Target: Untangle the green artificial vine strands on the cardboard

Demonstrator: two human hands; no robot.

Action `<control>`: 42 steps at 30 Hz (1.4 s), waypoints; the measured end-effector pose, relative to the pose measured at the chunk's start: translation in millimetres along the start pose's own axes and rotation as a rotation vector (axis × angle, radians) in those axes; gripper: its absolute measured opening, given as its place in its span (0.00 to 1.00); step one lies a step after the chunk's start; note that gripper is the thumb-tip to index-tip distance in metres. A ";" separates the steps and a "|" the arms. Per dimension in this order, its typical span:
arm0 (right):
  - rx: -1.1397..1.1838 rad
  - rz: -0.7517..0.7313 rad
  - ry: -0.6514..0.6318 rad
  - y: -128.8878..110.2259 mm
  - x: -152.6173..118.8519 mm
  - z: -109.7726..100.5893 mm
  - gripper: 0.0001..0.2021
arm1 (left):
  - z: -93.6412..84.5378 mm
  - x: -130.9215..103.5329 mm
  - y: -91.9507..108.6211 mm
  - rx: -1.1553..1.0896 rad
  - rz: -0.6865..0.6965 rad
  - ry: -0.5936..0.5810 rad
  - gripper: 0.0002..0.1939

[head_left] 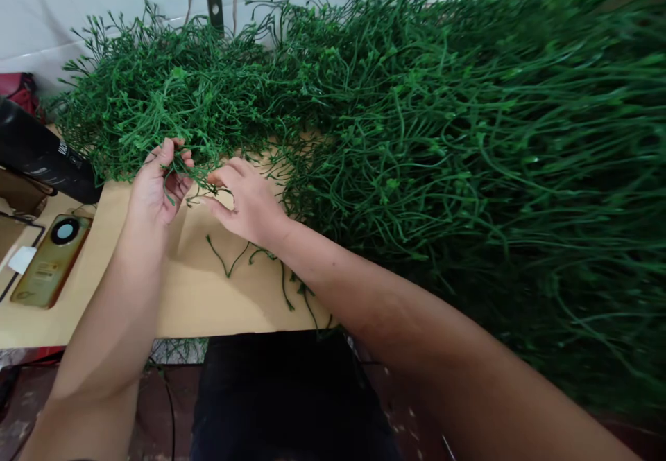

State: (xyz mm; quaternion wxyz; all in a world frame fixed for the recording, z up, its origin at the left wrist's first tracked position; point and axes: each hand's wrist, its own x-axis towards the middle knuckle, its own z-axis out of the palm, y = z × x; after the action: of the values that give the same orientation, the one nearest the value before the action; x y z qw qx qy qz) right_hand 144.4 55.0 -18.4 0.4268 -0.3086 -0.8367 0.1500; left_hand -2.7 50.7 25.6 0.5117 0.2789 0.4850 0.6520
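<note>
Left hand [156,187] and right hand [248,201], fingers pinching thin wiry green sprigs [195,173], smooth tan table [198,294]

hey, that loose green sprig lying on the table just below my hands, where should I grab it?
Probably pinch the loose sprig at the fork where its thin stems meet, coming straight down from above: it lies flat on the bare table, apart from the big green pile.

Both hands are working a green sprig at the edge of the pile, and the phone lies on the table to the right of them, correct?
Not quite: the head view shows the phone to the left of the left hand and right hand, on the table. Both hands do work a green sprig at the pile edge.
</note>
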 end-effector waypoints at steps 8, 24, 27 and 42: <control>-0.014 0.179 -0.002 0.0 0.3 2.7 0.17 | 9.3 -6.6 -5.1 -0.038 -0.035 0.019 0.06; 0.098 0.034 -0.311 -5.3 3.3 -1.5 0.10 | 5.1 -0.6 -2.1 -0.133 -0.021 0.088 0.10; 0.016 -0.028 -0.431 -15.3 4.0 -6.1 0.09 | -2.7 6.8 -6.0 -0.124 -0.015 0.087 0.11; -0.112 0.007 -0.429 -27.7 -1.7 -26.4 0.12 | -18.3 3.7 8.8 -0.096 -0.179 -0.036 0.07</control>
State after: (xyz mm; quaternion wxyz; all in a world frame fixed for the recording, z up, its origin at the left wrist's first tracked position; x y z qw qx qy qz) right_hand 155.7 32.4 10.3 0.2206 -0.2956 -0.9144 0.1669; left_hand -23.1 47.7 26.3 0.5892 0.2215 0.4669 0.6211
